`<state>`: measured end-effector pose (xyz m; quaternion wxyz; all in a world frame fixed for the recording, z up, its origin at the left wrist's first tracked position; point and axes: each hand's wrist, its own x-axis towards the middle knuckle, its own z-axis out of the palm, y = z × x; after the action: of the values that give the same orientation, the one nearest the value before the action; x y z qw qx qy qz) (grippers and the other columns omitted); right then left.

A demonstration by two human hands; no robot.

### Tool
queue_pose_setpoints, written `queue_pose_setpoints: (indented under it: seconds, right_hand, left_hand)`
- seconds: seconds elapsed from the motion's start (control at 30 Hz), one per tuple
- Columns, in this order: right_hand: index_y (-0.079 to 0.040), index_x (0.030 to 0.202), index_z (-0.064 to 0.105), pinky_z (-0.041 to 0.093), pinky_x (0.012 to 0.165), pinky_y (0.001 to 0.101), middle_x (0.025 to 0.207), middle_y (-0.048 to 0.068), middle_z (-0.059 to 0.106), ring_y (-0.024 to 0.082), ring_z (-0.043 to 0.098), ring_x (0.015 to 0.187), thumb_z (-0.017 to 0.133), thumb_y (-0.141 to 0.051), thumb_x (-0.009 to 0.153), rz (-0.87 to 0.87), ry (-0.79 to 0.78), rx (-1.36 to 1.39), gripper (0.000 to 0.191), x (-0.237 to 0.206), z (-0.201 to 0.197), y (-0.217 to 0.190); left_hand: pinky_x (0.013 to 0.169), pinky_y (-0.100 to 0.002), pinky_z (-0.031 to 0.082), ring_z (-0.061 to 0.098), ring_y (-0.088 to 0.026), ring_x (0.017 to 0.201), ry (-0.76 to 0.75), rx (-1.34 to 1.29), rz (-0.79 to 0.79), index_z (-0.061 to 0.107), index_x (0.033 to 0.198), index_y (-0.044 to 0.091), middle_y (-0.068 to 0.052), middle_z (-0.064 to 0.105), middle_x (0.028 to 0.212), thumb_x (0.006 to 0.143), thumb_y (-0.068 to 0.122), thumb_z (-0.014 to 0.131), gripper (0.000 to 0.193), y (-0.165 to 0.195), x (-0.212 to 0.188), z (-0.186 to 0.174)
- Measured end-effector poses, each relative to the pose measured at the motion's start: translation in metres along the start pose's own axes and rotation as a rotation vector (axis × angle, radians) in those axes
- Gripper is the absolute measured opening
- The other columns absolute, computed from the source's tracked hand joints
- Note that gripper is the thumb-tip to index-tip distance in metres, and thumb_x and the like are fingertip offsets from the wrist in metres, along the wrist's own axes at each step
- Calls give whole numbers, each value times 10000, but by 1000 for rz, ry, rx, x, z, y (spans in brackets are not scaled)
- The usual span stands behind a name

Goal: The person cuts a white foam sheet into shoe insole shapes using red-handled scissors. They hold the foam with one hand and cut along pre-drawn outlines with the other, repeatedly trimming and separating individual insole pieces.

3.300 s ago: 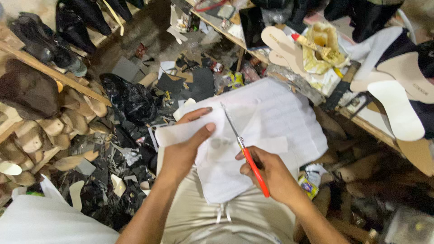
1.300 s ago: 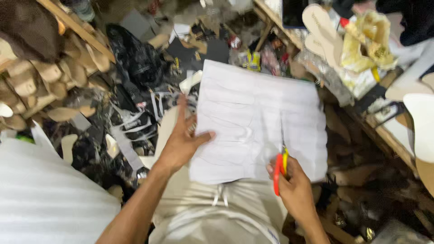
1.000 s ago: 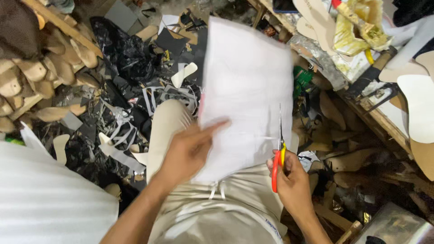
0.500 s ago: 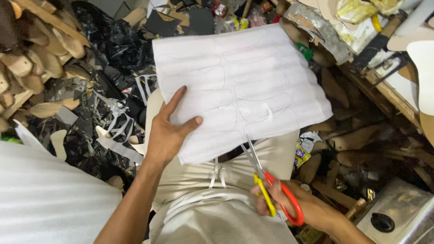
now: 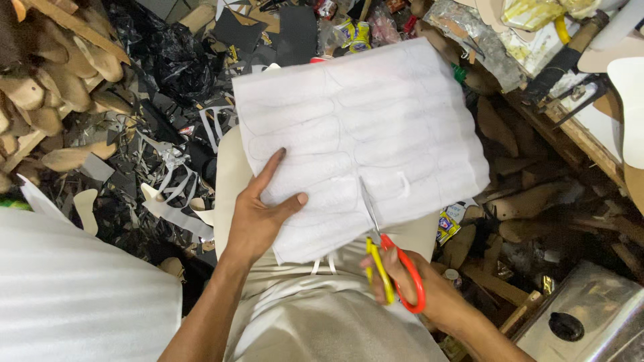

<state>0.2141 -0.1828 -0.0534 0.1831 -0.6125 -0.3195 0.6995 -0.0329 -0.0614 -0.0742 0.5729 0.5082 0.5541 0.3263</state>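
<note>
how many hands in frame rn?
2. The left hand grips the lower left edge of the white sheet. The right hand holds the scissors at the sheet's bottom edge, blades in the sheet. No other hands are visible.

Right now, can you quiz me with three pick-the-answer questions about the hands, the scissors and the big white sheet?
1. Where does the left hand rest?
A. on the white ribbed foam sheet's lower left edge
B. on the metal box
C. on the wooden shelf

2. What colours are the handles of the scissors?
A. blue and green
B. yellow and red-orange
C. black and white

3. What are the scissor blades doing?
A. lying on the floor
B. hanging from a hook
C. cutting into the sheet's lower edge

Answers: 1 A, fingers and thumb pinch that edge. 2 B, one loop of each colour shows in the right hand. 3 C, the blades overlap the sheet there.
</note>
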Motion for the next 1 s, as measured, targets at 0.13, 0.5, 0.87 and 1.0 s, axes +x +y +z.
queue_pose_setpoints:
  seconds: [0.13, 0.5, 0.87, 1.0]
  right_hand:
    - [36, 1016, 699, 475, 550, 348, 560, 89, 500, 196, 504, 517, 332, -693, 933, 2, 77, 44, 820, 5, 13, -2]
    - [70, 1124, 655, 475, 628, 358, 684, 81, 521, 195, 538, 637, 341, -749, 867, 24, -177, 266, 914, 17, 6, -21]
    - [47, 1285, 533, 452, 690, 342, 925, 82, 527, 163, 507, 809, 384, -733, 981, -188, -42, 224, 850, 58, 26, -29]
    - [25, 1055, 569, 459, 659, 309, 836, 48, 590, 143, 530, 759, 380, -730, 977, -270, 12, 89, 782, 67, 27, -39]
  left_hand:
    - [1096, -338, 472, 536, -228, 1372, 16, -39, -14, 479, 1507, 118, -157, 540, 1521, 785, 125, 824, 801, -2, -4, 1]
    - [1123, -329, 430, 518, -201, 1383, 30, 36, -35, 520, 1489, 122, -137, 539, 1515, 783, 81, 823, 769, 5, -7, -21]
    - [1141, -358, 416, 465, -200, 1435, -11, -55, -139, 497, 1479, 154, -58, 513, 1555, 716, 98, 844, 840, 4, -9, -33]
    - [1098, -377, 416, 509, -221, 1424, -53, -121, -187, 520, 1470, 148, -64, 543, 1541, 702, 114, 847, 834, 0, -10, -36]
